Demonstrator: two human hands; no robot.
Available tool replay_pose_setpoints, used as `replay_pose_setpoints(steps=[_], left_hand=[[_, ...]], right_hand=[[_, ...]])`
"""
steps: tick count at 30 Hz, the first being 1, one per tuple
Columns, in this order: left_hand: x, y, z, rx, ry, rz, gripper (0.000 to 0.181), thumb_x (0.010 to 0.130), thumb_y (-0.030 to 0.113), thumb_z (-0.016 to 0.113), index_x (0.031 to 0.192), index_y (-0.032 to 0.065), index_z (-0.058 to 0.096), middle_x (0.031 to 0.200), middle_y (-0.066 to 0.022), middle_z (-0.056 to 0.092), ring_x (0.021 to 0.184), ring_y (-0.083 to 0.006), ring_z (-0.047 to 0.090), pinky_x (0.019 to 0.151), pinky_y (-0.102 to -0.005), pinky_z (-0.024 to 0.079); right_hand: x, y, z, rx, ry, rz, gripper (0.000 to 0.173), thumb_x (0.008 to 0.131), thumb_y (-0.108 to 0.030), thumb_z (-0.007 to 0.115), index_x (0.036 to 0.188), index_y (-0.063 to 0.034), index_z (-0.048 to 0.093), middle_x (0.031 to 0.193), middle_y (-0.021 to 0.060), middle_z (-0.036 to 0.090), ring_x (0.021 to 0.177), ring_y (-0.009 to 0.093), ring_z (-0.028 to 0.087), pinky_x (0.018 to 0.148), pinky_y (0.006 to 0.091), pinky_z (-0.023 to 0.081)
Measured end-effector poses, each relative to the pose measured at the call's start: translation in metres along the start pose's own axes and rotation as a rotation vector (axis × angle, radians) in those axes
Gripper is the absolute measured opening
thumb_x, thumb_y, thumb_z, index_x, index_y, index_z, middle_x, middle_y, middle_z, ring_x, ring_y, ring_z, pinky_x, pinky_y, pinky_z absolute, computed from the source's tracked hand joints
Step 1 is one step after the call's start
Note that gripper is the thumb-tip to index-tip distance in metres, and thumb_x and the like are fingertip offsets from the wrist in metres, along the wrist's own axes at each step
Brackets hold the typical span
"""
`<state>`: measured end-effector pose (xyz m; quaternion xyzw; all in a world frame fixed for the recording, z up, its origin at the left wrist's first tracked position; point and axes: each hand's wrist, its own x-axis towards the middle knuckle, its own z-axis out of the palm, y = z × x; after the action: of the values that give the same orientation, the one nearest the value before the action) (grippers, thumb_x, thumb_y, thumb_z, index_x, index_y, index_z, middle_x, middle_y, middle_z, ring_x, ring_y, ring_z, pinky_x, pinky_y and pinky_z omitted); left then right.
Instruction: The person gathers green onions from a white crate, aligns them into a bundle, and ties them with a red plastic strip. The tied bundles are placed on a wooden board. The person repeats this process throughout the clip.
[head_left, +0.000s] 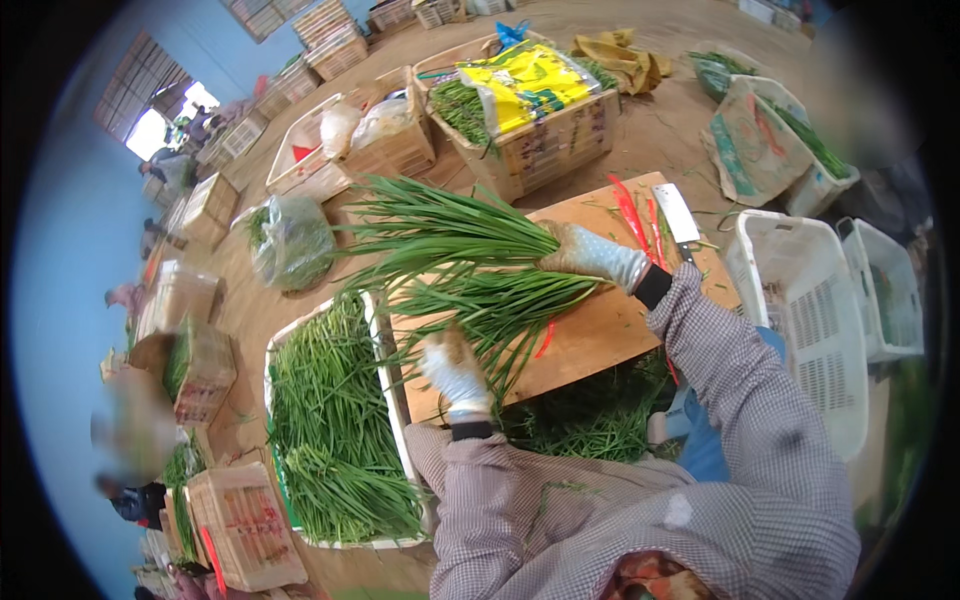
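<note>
My right hand (589, 253), in a glove soiled brown at the fingers, grips the cut ends of a bunch of garlic chives (450, 229), and its long leaves fan out to the left. Below it a second heap of chives (495, 300) lies on the wooden board (592, 352), its leaves hanging over the near edge. My left hand (454, 371), gloved too, is beside these leaves at the board's left end; its fingers are partly hidden, and whether they hold any leaves is unclear. A cleaver (677, 217) lies at the board's far right, next to red ties (632, 217).
A white crate full of chives (337, 420) stands left of the board. White plastic crates (806, 315) are on the right. Ahead are a crate with a yellow bag (525, 86) and a clear bag of greens (292, 244). Other people work along the blue wall.
</note>
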<state>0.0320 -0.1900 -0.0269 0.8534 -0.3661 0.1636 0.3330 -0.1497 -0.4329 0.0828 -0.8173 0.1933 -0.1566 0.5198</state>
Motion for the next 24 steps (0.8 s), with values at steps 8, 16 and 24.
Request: replay_pose_setpoints(steps=[8,16,24], left_hand=[[-0.055,0.051,-0.132,-0.311,-0.062,0.514,0.034,0.084,0.003,0.072,0.117,0.0039,0.062,0.116,-0.0114,0.062,0.109,-0.0285,0.06,0.092,-0.0428,0.048],[-0.092,0.101,-0.065,-0.578,-0.9,0.619,0.067,0.081,0.02,0.079,0.14,0.0016,0.053,0.151,-0.0225,0.048,0.137,-0.0377,0.047,0.114,-0.0487,0.037],[0.072,0.117,0.101,0.169,-0.671,0.71,0.14,0.065,0.069,0.082,0.161,-0.0054,0.012,0.169,-0.0262,0.012,0.158,-0.0391,0.011,0.124,-0.0602,0.014]], right_hand=[[0.018,0.018,-0.025,-0.217,0.006,-0.068,0.069,0.085,-0.018,0.074,0.145,0.0029,0.048,0.124,0.0257,0.068,0.115,0.034,0.066,0.102,0.0378,0.049],[0.013,0.14,0.012,-0.672,-0.096,0.066,0.051,0.078,-0.024,0.072,0.125,-0.0083,0.06,0.1,0.0227,0.073,0.094,0.041,0.071,0.081,0.0493,0.056],[0.018,0.141,-0.006,-0.821,-0.147,0.02,0.054,0.078,-0.024,0.076,0.125,-0.0042,0.058,0.101,0.0222,0.072,0.094,0.04,0.071,0.079,0.0483,0.057]])
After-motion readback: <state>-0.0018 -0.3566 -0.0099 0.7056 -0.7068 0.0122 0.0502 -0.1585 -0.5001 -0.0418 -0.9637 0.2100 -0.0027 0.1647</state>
